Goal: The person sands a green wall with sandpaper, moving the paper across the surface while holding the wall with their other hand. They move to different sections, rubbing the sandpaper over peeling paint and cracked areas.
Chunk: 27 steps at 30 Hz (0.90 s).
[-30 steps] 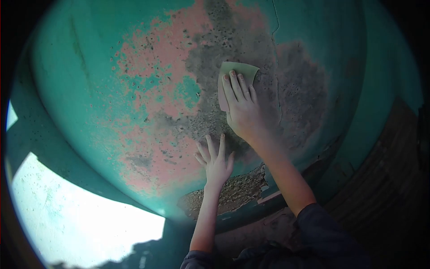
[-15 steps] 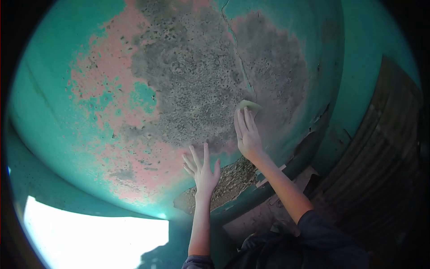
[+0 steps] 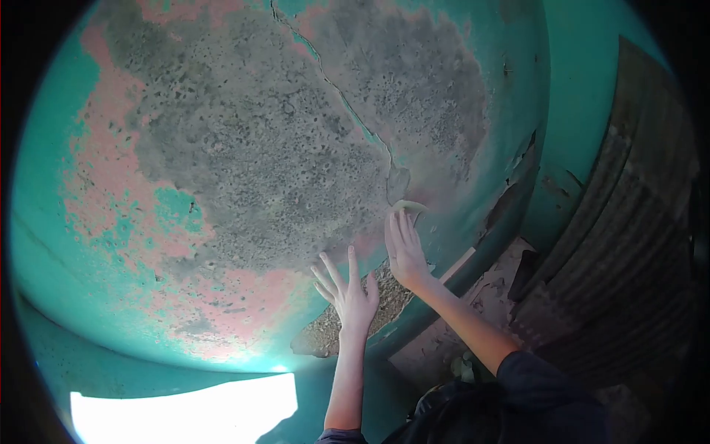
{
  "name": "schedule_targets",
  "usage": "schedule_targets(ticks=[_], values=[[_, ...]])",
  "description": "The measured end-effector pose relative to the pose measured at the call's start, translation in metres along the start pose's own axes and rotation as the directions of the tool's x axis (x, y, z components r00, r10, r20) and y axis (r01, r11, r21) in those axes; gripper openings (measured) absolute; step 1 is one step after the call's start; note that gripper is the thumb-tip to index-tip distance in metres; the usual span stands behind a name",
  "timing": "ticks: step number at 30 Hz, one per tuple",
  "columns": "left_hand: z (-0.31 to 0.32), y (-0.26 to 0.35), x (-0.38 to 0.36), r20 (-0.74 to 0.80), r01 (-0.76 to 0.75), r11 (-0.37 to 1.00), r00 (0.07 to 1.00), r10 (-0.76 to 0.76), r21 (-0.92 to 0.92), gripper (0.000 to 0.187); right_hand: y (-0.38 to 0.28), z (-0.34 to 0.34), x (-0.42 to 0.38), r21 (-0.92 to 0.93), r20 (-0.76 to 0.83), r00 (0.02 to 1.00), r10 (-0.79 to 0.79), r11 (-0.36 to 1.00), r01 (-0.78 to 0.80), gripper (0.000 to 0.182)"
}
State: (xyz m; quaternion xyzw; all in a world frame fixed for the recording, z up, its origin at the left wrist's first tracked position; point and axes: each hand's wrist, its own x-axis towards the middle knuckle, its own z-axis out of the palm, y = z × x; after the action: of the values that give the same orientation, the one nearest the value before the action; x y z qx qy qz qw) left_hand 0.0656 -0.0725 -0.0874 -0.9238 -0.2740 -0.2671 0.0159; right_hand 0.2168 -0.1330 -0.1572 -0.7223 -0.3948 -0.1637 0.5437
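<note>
A wall [image 3: 244, 140] with a large grey, pitted area ringed by pink and green paint fills the view ahead. My right hand [image 3: 406, 257] lies against it, fingers together, pressing a thin, pale sheet that looks like sandpaper [image 3: 411, 206]. The sheet's upper edge curls out past my fingertips; the rest is hidden under them. Just above it, a jagged crack [image 3: 342, 95] runs down the wall. To the left, my left hand [image 3: 354, 300] rests on the wall with fingers spread, holding nothing. Pale dust coats both hands.
Beneath my hands, a broken patch [image 3: 319, 334] exposes coarse material, with flaking edges near the wall's bottom. Dark corrugated sheets [image 3: 617, 229] lean at the right. A glaring bright opening [image 3: 192, 411] is at the lower left. Debris [image 3: 488, 303] lies below my right forearm.
My right hand has slid down the wall with the sheet, uncovering more wall by the crack's lower end. The left hand stays spread on the wall. The camera view has shifted.
</note>
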Motion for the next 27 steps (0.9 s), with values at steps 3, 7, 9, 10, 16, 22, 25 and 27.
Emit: schedule_targets(ticks=[3, 7, 9, 10, 16, 22, 25, 27], values=[[0.003, 0.021, 0.015, 0.029, -0.111, 0.994, 0.993, 0.111, -0.005, 0.068, 0.004, -0.01, -0.004, -0.091, 0.159, 0.987, 0.011, 0.996, 0.004, 0.066], [-0.002, 0.051, 0.044, 0.002, -0.246, 0.968, 0.969, 0.246, -0.042, 0.065, 0.03, -0.022, 0.033, 0.028, -0.064, 0.988, 0.138, 0.99, -0.137, 0.061], [-0.003, 0.066, 0.064, -0.001, -0.287, 0.958, 0.958, 0.287, -0.019, 0.064, 0.045, -0.04, 0.061, 0.074, -0.126, 0.976, 0.175, 0.983, -0.166, 0.061], [-0.003, 0.074, 0.075, -0.017, -0.31, 0.951, 0.951, 0.31, 0.003, 0.063, 0.048, -0.049, 0.072, 0.116, -0.175, 0.965, 0.193, 0.978, -0.174, 0.061], [0.003, 0.119, 0.137, -0.034, -0.26, 0.954, 0.963, 0.268, 0.15, 0.067, 0.047, -0.023, 0.024, 0.125, -0.026, 0.983, 0.18, 0.976, -0.176, 0.068], [0.016, 0.119, 0.147, 0.08, -0.125, 0.968, 0.991, 0.11, 0.22, 0.08, 0.061, -0.097, 0.12, -0.091, -0.112, 0.989, 0.097, 0.99, -0.108, 0.074], [0.019, 0.121, 0.147, 0.101, -0.094, 0.969, 0.992, 0.073, 0.227, 0.081, 0.061, -0.111, 0.142, -0.119, -0.138, 0.989, 0.042, 0.991, -0.059, 0.078], [0.024, 0.123, 0.149, 0.119, -0.054, 0.968, 0.993, 0.025, 0.245, 0.082, 0.057, -0.096, 0.113, -0.135, -0.067, 0.995, 0.068, 0.988, -0.076, 0.079]])
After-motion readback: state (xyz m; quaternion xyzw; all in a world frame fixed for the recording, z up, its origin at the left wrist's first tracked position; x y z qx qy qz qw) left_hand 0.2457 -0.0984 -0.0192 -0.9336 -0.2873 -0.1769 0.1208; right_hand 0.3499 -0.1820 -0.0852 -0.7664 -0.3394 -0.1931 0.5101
